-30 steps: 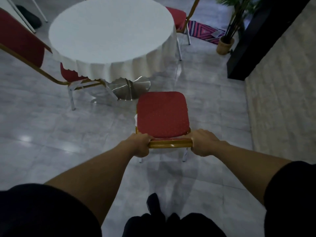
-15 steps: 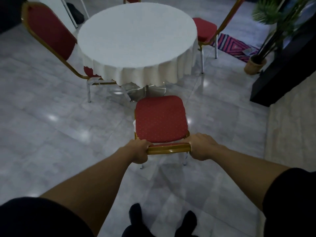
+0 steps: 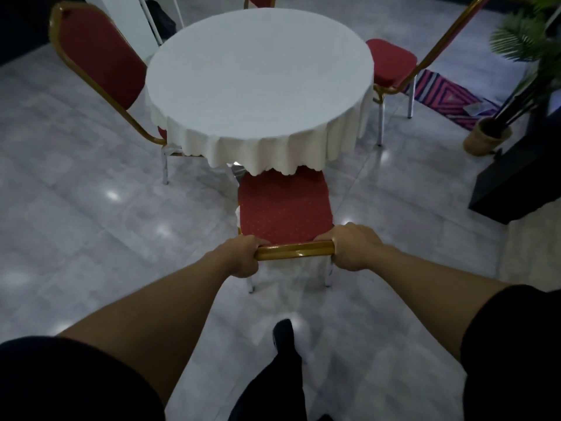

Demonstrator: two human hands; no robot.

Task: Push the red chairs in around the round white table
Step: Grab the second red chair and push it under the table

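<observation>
Red chair [image 3: 283, 208] at the table's 6 o'clock, front edge just under the cloth hem.

Both hands clamp the gold top rail [image 3: 294, 250] of its backrest: the left hand [image 3: 241, 256] is curled closed around the rail's left end, the right hand [image 3: 352, 246] around the right end, likely so an even push keeps the chair straight. The round white table [image 3: 258, 77] has 3 more red chairs: one at 9 o'clock [image 3: 100, 56] tucked partly under the cloth, one at 2 o'clock [image 3: 391, 60] beside the rim, one at 12 o'clock barely visible. The only container is a basket planter [image 3: 485, 141] holding a palm [image 3: 528, 41], far right.
</observation>
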